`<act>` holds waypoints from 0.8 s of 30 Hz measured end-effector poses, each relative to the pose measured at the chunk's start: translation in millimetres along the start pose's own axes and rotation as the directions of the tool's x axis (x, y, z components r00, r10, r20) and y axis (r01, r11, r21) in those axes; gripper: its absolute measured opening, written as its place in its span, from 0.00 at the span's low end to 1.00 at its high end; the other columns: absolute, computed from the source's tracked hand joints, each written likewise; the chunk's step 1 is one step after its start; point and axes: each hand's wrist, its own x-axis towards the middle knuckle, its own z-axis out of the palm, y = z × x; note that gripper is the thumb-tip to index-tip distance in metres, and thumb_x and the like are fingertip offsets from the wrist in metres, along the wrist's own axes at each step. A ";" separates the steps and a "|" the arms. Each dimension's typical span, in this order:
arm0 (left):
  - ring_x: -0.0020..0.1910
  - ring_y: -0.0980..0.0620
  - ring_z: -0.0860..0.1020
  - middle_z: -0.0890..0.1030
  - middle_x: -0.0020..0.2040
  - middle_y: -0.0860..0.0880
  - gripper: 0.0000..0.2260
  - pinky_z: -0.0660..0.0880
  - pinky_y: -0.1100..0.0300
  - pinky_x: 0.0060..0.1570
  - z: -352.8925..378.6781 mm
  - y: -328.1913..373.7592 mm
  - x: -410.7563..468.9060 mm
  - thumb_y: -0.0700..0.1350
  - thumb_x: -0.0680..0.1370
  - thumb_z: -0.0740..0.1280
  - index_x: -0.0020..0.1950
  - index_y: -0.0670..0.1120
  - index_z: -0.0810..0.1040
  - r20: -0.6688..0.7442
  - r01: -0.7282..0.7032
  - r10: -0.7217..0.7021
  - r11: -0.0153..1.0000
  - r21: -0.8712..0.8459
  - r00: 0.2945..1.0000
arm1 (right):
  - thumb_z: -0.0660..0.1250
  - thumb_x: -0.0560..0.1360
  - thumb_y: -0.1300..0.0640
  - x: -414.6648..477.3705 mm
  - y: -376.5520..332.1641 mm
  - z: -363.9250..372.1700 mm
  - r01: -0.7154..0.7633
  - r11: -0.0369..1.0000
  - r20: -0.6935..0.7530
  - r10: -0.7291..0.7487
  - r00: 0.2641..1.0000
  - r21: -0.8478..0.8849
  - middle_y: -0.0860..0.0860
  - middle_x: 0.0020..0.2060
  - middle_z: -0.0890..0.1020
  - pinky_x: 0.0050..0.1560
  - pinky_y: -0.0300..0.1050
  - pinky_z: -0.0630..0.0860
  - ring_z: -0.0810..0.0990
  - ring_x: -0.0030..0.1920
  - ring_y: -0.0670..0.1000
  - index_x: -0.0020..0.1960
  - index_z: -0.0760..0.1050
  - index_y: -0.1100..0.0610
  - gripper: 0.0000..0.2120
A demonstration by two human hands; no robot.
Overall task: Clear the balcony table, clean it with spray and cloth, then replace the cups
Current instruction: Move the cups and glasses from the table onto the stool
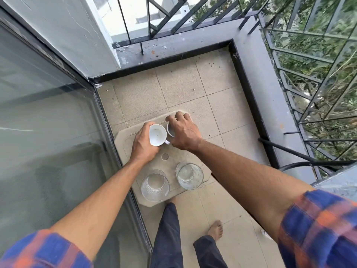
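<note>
Gripping a white ceramic cup (157, 135), the left hand (144, 147); right hand (184, 132) curled over a second cup (170, 130), mostly hidden.

Beige tile floor (183, 88), glass door (48, 122) left, metal railing (148, 16) w/ greenery (328, 16) beyond.

The small beige table (124, 142), dusty and clip-cornered, stood on the tiled floor (193, 89) against the glass door (48, 113). On its near edge stood the left glass (155, 185) and the right glass (189, 176), both clear. At the far end were a tilted white cup (158, 134) and, just beside it, a second cup (171, 130). A round plug (164, 156) marked the middle.
</note>
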 end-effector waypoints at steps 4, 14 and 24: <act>0.67 0.43 0.74 0.76 0.69 0.45 0.41 0.68 0.58 0.61 -12.5 1.0 -5.0 0.36 0.68 0.76 0.77 0.48 0.63 0.089 0.047 -0.051 0.997 0.054 0.995 | 0.79 0.66 0.47 -3.7 -4.0 -19.9 -0.002 1.000 0.115 0.005 0.993 -0.024 0.53 0.70 0.68 0.61 0.60 0.77 0.67 0.70 0.58 0.78 0.59 0.45 0.46; 0.59 0.48 0.80 0.83 0.57 0.48 0.15 0.75 0.54 0.62 -91.0 79.4 -11.6 0.36 0.74 0.69 0.58 0.50 0.82 -0.074 0.077 -0.072 0.995 0.062 0.995 | 0.77 0.69 0.51 -38.5 -4.3 -166.6 -0.100 0.994 0.158 0.092 0.983 0.040 0.51 0.66 0.77 0.59 0.48 0.74 0.75 0.66 0.55 0.72 0.71 0.45 0.34; 0.37 0.65 0.81 0.84 0.40 0.50 0.07 0.75 0.73 0.40 -66.1 387.7 -48.1 0.39 0.76 0.67 0.49 0.49 0.83 -0.013 -0.494 0.494 0.869 -0.012 0.869 | 0.73 0.74 0.46 -238.1 77.1 -364.2 -0.172 0.972 -0.173 0.200 0.964 0.163 0.47 0.48 0.83 0.50 0.45 0.74 0.81 0.57 0.55 0.66 0.77 0.48 0.21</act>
